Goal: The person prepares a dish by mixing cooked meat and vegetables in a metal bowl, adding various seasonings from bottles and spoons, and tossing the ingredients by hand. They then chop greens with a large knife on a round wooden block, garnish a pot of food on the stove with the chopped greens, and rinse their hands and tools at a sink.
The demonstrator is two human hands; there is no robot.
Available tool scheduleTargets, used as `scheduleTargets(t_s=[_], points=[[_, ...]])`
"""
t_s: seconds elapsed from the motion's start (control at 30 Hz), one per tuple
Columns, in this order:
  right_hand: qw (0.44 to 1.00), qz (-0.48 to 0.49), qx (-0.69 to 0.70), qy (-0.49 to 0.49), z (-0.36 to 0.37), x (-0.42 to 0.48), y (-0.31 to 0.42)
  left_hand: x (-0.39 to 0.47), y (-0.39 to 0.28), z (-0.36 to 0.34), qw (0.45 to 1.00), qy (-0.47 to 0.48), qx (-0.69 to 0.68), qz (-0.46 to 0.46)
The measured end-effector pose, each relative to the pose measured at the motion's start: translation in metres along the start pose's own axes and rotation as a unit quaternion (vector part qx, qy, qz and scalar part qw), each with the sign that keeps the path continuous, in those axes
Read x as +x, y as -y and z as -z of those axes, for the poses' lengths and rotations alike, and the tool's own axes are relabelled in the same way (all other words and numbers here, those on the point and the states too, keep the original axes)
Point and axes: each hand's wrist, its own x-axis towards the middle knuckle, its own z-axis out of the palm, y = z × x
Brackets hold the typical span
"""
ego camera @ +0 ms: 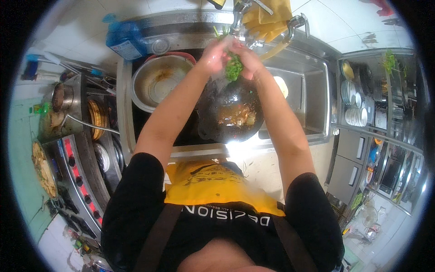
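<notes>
Both of my hands hold a bunch of leafy greens (234, 66) beneath a metal faucet (238, 20), with water running over them. My left hand (214, 57) grips the bunch from the left, its stems sticking up past the fingers. On the other side, my right hand (247, 59) closes around the leaves. Directly below is a dark wok (231, 108) holding murky water and food scraps. A wide metal basin (159, 81) sits to the left of my hands.
The steel double sink (314, 91) surrounds the wok. A second faucet (296, 22) with a hose and yellow rubber gloves (268, 20) are behind. A blue plastic jug (125, 40) stands back left. Stacked white bowls (356, 117) fill a shelf at right.
</notes>
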Motion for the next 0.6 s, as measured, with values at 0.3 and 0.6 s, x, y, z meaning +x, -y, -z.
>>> scheduleTargets(t_s=[0.3, 0.6], points=[[0.79, 0.245, -0.549, -0.12, 0.016, -0.028, 0.047, 0.01, -0.038, 0.022, 0.978, -0.014, -0.207, -0.021], [0.36, 0.242, -0.898, -0.081, -0.139, -0.084, 0.137, -0.023, -0.076, 0.029, 0.998, 0.056, 0.021, -0.004]])
